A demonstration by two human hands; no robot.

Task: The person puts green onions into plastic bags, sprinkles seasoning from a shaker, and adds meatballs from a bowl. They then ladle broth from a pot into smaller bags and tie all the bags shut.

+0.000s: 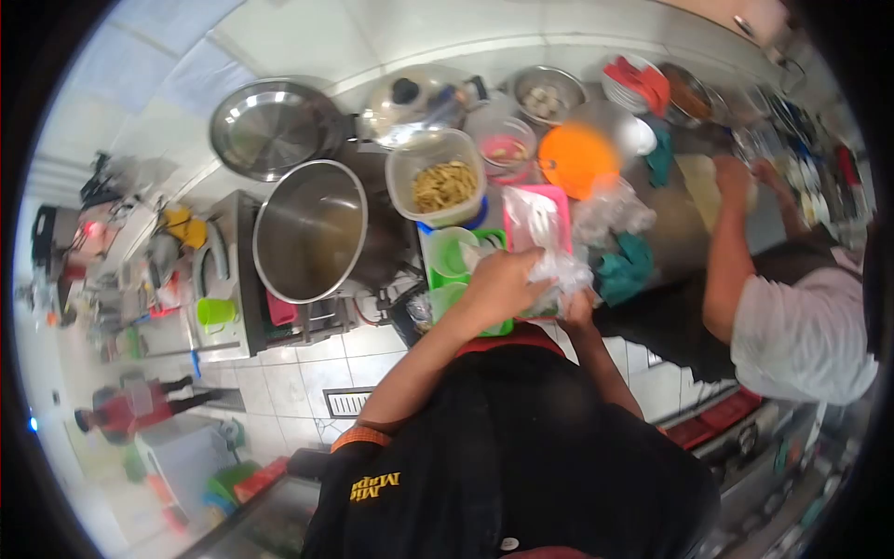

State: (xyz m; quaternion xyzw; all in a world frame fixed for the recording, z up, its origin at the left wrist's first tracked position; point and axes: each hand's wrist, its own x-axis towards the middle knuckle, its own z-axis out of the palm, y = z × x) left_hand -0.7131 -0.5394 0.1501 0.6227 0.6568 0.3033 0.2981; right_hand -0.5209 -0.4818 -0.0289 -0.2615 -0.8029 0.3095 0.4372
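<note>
My left hand (506,291) is closed on a clear plastic bag (562,270), over the near edge of the counter. On the bag's lower right side, my right hand (577,306) also grips it, its fingers partly hidden by the plastic. Just beyond the bag lies a pink tray (564,207) with white plastic on it. Beside my left hand is a green tray (503,328) bearing a translucent green cup (453,252). A square plastic tub (436,177) of yellowish strips stands behind the cup.
A large steel pot (311,231) stands at the left. An orange disc (577,160) and a teal cloth (626,268) lie right of the trays. A co-worker (792,317) works at the counter's right. Another person (130,408) is far left.
</note>
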